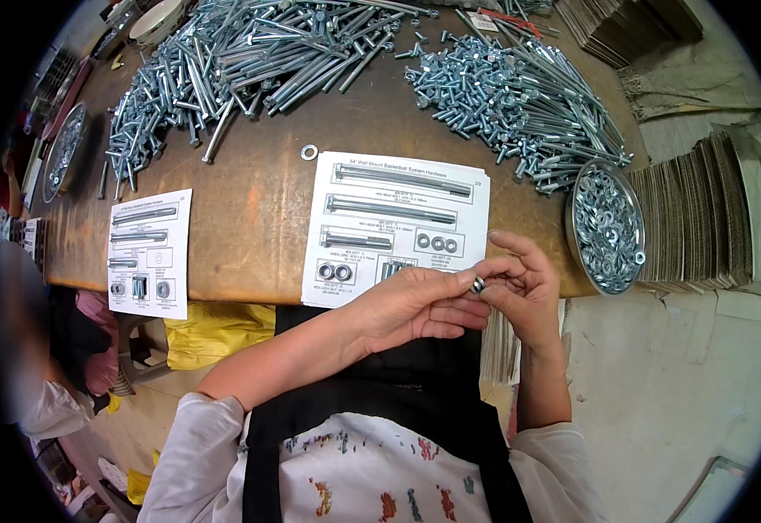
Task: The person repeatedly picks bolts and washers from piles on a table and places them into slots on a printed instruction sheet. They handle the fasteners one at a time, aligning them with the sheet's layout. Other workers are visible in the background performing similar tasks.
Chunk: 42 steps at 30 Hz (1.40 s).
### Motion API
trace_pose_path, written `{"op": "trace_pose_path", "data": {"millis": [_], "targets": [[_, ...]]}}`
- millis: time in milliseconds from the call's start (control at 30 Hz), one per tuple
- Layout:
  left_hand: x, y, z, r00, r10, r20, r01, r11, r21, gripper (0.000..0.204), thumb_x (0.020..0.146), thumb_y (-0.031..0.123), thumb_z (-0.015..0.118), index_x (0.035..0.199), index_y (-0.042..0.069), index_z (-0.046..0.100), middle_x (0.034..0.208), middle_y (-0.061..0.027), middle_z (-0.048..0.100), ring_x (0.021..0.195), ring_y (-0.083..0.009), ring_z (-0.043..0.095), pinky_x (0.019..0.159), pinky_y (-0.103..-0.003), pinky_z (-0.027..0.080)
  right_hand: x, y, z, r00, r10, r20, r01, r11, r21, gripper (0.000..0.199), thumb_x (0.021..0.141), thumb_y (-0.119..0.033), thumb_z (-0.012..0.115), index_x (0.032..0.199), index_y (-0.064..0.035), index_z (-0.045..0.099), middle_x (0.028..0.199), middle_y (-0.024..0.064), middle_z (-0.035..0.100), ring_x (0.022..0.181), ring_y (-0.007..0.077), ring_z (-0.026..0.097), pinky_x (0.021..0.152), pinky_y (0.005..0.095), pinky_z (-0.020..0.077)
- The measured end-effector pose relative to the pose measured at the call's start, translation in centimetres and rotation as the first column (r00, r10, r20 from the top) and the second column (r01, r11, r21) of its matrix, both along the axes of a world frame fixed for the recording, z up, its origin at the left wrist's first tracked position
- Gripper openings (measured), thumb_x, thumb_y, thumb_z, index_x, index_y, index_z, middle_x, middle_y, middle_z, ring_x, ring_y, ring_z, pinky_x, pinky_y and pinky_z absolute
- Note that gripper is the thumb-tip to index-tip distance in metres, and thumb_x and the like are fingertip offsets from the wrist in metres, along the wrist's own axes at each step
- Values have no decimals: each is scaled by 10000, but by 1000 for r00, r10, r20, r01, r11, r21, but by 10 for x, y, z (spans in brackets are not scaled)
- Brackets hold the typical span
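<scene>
A few small metal washers [478,284], stacked together, sit in a pinch between my two hands, just past the table's front edge. My left hand [411,305] reaches across from the left with its thumb and fingertips closed at the washers. From the other side, my right hand [527,292] grips them between thumb and fingers. Fingertips partly cover the washers, so how many there are cannot be told. Beneath and behind the hands lies a stack of printed sheets [402,179] with hardware drawings. A single washer [310,152] rests on the table beside its top left corner.
Long bolts [250,61] heap at the back left, shorter bolts [502,96] at the back right of the table [250,200]. A metal bowl [579,248] of washers stands at the right edge, near stacked cardboard [703,209]. Another printed sheet [175,261] lies left; a person's sleeve [58,410] shows there.
</scene>
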<state>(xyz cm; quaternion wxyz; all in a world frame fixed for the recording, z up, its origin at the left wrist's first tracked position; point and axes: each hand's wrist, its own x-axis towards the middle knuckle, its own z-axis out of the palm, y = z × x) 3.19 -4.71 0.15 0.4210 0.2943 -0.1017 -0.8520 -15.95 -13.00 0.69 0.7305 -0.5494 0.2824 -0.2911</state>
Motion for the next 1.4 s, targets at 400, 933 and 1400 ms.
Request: {"op": "trace_pose_path", "data": {"millis": [400,933,1400], "targets": [[-4,2,-4,1000,14,-27,-12,997,76,463,982,391,591,1186,-24,609,1052,-143,709,981,-228,707,776,-279,588,-1,1,0,1000,14,-6,-14,1000,-22,582,822,102,699,1352,5,480,1022,102,691,885,100,658,797,214,540],[-4,28,-3,921,-377,99,382,923,-46,540,1028,456,462,1356,29,515,1143,-133,675,1033,-180,667,785,-257,521,32,-25,-9,778,-313,-544,-378,459,-804,314,765,-20,683,1063,-70,595,853,91,675,796,265,660,679,367,519],[12,37,0,900,-390,197,407,912,-54,512,1031,435,459,1348,39,530,1174,-132,665,1046,-184,658,830,-291,514,-6,-32,-21,810,-359,-463,-396,248,-884,251,783,-118,742,1026,-128,682,975,41,673,894,250,645,772,381,512]]}}
